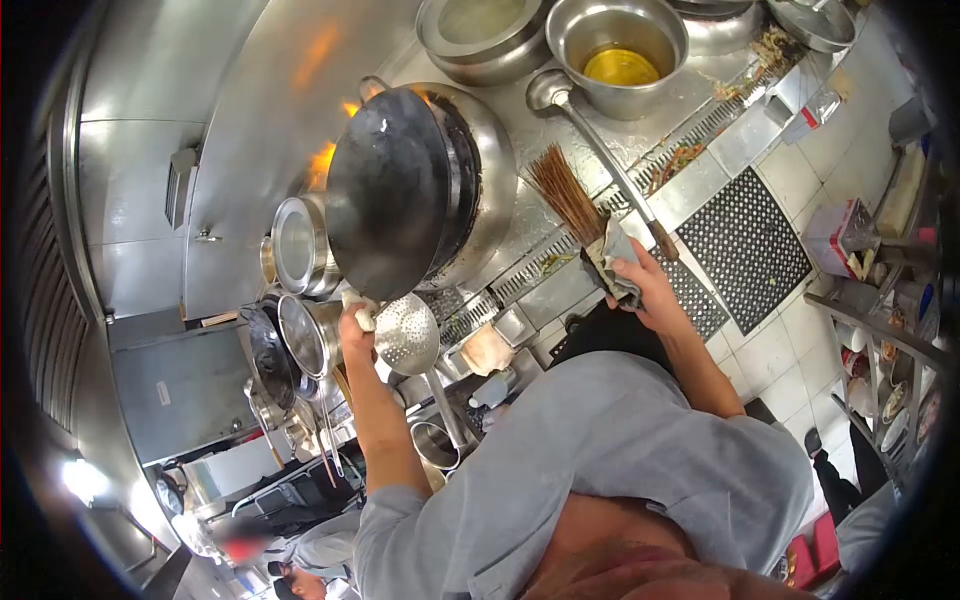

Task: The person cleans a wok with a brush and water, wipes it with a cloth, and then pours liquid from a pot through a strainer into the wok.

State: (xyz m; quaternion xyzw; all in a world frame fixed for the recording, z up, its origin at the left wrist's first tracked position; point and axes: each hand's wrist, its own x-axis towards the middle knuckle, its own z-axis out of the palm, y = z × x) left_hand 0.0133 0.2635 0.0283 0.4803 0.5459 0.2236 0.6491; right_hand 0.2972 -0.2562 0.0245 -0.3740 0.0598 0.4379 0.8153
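Note:
My left hand [357, 328] is closed at the near rim of a black wok [390, 195], with a pale cloth in the grip. The wok is tilted above a burner [490, 170], and flames [322, 165] show at its far left side. In my right hand [645, 285] is a bamboo wok brush [565, 190], its handle end wrapped in a grey cloth [612, 262]. The bristles point up and left, apart from the wok. A long-handled ladle [610, 150] lies on the steel range just beyond the brush.
A steel pot [615, 30] with yellow liquid stands at the back beside a lidded pot [480, 40]. A perforated skimmer [408, 335] rests near my left forearm. Strainers [305, 335] and pans fill the left side. A shelf rack [880, 340] is on the right, and a co-worker [310, 560] is at lower left.

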